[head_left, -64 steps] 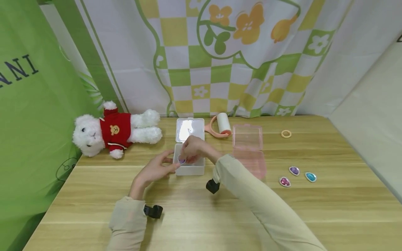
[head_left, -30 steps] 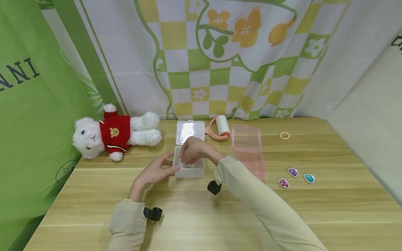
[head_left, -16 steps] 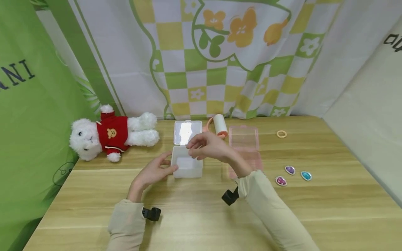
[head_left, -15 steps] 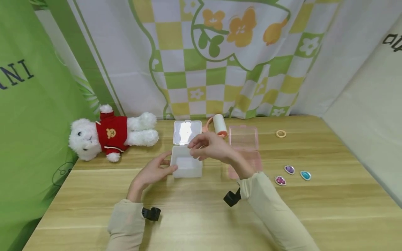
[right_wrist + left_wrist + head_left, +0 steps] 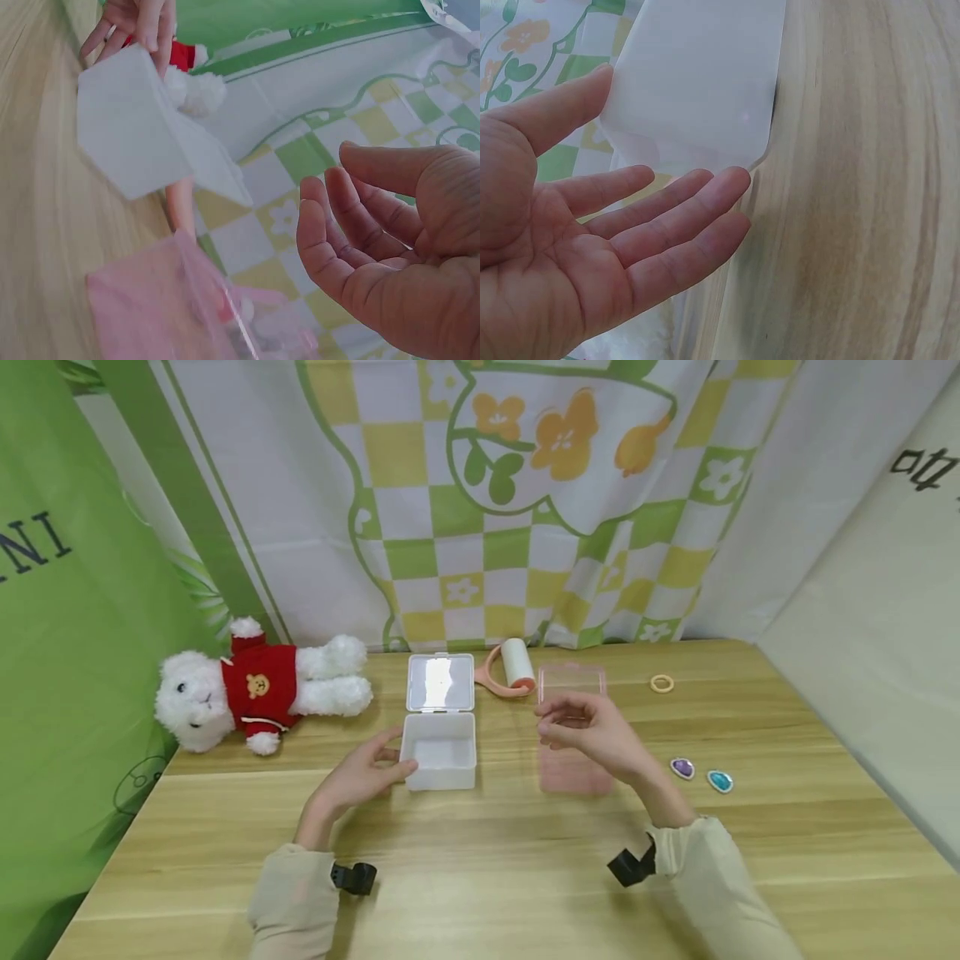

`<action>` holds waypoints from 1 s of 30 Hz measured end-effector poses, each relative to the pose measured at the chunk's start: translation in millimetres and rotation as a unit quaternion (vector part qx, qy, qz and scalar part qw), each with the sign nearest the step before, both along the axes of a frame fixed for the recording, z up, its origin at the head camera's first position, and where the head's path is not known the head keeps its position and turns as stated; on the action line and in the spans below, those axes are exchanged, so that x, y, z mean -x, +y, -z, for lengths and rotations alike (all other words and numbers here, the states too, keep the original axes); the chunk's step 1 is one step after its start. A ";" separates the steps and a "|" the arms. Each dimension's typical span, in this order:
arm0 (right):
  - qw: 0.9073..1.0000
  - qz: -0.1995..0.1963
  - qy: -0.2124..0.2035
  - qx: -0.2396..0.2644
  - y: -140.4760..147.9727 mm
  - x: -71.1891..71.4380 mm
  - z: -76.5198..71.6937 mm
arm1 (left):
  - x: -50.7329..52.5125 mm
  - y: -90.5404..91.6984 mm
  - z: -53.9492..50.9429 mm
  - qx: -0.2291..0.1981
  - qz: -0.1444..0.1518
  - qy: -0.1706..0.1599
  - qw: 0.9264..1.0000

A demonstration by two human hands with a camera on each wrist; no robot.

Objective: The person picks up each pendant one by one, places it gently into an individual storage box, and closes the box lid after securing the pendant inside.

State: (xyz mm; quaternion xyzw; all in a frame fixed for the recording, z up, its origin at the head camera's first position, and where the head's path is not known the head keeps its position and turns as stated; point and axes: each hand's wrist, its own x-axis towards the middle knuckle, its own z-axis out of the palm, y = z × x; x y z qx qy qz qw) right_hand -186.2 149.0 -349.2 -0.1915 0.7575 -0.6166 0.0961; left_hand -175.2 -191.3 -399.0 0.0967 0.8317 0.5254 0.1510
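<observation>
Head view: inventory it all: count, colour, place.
White box: 1, white, centre.
Pink box: 1, pink, right of it.
Lint roller: 1, white, orange, behind, between boxes.
Ring: 1, pale orange, back right.
Gems: 2, purple and blue, right.
Plush bear: 1, white, red top, left.
Table: 1, tan, below.
Checked curtain: 1, green, yellow, white, behind.
Green cloth: 1, green, left.
Pale cloth: 1, cream, right.
Sleeves: 2, beige, forearms.
Wrist cameras: 2, black, wrists.
Left hand: 1, at white box.
Right hand: 1, above pink box.
</observation>
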 end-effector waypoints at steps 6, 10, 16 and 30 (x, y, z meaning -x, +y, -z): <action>1.000 0.006 -0.003 -0.014 23.1 -3.5 11.0 | -2.1 -1.4 3.3 0.003 -0.001 -0.001 1.000; 0.999 0.021 -0.006 -0.025 36.9 -5.7 16.6 | -3.2 -1.0 3.1 -0.003 0.003 -0.006 1.000; 0.999 0.032 -0.012 -0.022 53.7 -6.5 22.8 | -0.6 -0.5 0.7 -0.005 0.004 -0.005 1.000; 0.995 0.058 0.021 -0.077 93.2 -18.3 35.6 | 0.3 -1.1 1.3 0.000 0.003 -0.007 1.000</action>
